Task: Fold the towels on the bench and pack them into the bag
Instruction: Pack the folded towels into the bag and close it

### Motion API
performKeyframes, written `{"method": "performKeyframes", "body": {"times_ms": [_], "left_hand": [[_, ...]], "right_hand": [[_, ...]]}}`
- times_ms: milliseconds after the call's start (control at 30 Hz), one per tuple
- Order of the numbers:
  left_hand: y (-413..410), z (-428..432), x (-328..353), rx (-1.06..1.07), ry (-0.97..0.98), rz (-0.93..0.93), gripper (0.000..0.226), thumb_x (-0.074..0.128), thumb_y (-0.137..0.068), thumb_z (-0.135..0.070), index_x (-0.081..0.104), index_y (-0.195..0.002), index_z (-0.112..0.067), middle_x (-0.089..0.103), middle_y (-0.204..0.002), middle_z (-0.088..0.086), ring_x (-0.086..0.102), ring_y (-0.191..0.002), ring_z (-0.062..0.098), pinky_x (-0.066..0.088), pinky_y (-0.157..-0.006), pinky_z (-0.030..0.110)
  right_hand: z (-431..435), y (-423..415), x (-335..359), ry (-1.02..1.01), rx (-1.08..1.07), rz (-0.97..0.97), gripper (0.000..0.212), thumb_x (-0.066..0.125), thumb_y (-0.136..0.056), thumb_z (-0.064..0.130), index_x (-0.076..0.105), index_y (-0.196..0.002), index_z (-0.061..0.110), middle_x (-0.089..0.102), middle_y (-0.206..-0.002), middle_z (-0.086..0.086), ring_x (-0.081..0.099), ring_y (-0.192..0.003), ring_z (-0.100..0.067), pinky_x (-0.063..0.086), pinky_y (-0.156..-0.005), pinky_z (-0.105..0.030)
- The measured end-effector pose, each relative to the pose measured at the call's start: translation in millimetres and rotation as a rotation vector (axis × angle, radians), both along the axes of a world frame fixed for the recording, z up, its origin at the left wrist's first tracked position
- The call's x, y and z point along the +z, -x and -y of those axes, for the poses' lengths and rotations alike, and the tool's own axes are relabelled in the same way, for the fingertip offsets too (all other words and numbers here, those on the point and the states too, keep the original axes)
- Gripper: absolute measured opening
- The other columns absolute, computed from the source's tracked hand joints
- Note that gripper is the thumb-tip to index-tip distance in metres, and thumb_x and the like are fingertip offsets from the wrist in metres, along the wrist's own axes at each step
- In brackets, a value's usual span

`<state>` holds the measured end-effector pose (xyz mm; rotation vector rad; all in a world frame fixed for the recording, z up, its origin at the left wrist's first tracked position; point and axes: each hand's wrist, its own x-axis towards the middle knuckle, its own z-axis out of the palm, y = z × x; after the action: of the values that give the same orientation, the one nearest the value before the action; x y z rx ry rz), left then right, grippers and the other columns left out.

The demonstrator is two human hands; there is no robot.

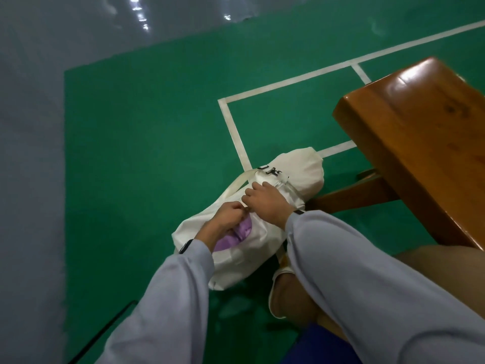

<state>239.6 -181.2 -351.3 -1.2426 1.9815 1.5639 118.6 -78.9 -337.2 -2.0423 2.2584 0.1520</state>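
Left grip [227, 215] and right grip [265, 199] curled, knuckles nearly touching.

Lighting moderate and even, from overhead: white lamp reflections sit on the glossy grey floor strip [139, 14] at the top edge. A glare patch marks the far end of the varnished brown wooden bench [420, 114]. A soft, dim shadow lies on the green court floor [144, 153] below the white fabric bag [301, 166]. Wide-angle distortion slightly bows the white painted court lines [288, 84]. Detail is soft throughout; the pale grey sleeves [367, 285] nearest the camera look smeared
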Motion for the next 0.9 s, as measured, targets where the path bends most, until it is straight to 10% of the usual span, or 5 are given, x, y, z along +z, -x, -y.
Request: {"method": "performKeyframes", "body": {"times_ms": [300,500,900], "left_hand": [[-73,28,-3,-0.301,0.266,0.339,0.029,0.055,-0.093,-0.028,0.070,-0.096,-0.005,0.070,-0.113,0.020,0.062,-0.093,0.033,0.043,-0.072,0.030],[-177,54,17,-0.133,0.067,0.652,0.022,0.050,-0.090,-0.010,0.046,-0.069,-0.016,0.044,-0.053,0.001,0.033,-0.043,0.015,0.021,-0.046,0.014],[-177,49,10,-0.121,0.155,0.622,0.017,0.050,-0.082,-0.009,0.065,-0.075,-0.010,0.055,-0.060,0.006,0.040,-0.046,0.019,0.030,-0.047,0.018]], "right_hand": [[-10,29,8,-0.075,-0.041,-0.073,0.015,0.077,-0.080,0.008,0.068,-0.088,0.016,0.069,-0.082,-0.003,0.064,-0.082,-0.031,0.048,-0.065,-0.039],[8,12,14,-0.161,-0.128,-0.137,0.025,0.046,-0.101,0.011,0.063,-0.119,0.018,0.066,-0.115,-0.002,0.055,-0.116,-0.030,0.043,-0.089,-0.041],[6,12,28,-0.213,-0.154,-0.224,0.029,0.044,-0.101,0.007,0.068,-0.114,0.017,0.070,-0.115,-0.002,0.054,-0.125,-0.031,0.044,-0.095,-0.040]]}}
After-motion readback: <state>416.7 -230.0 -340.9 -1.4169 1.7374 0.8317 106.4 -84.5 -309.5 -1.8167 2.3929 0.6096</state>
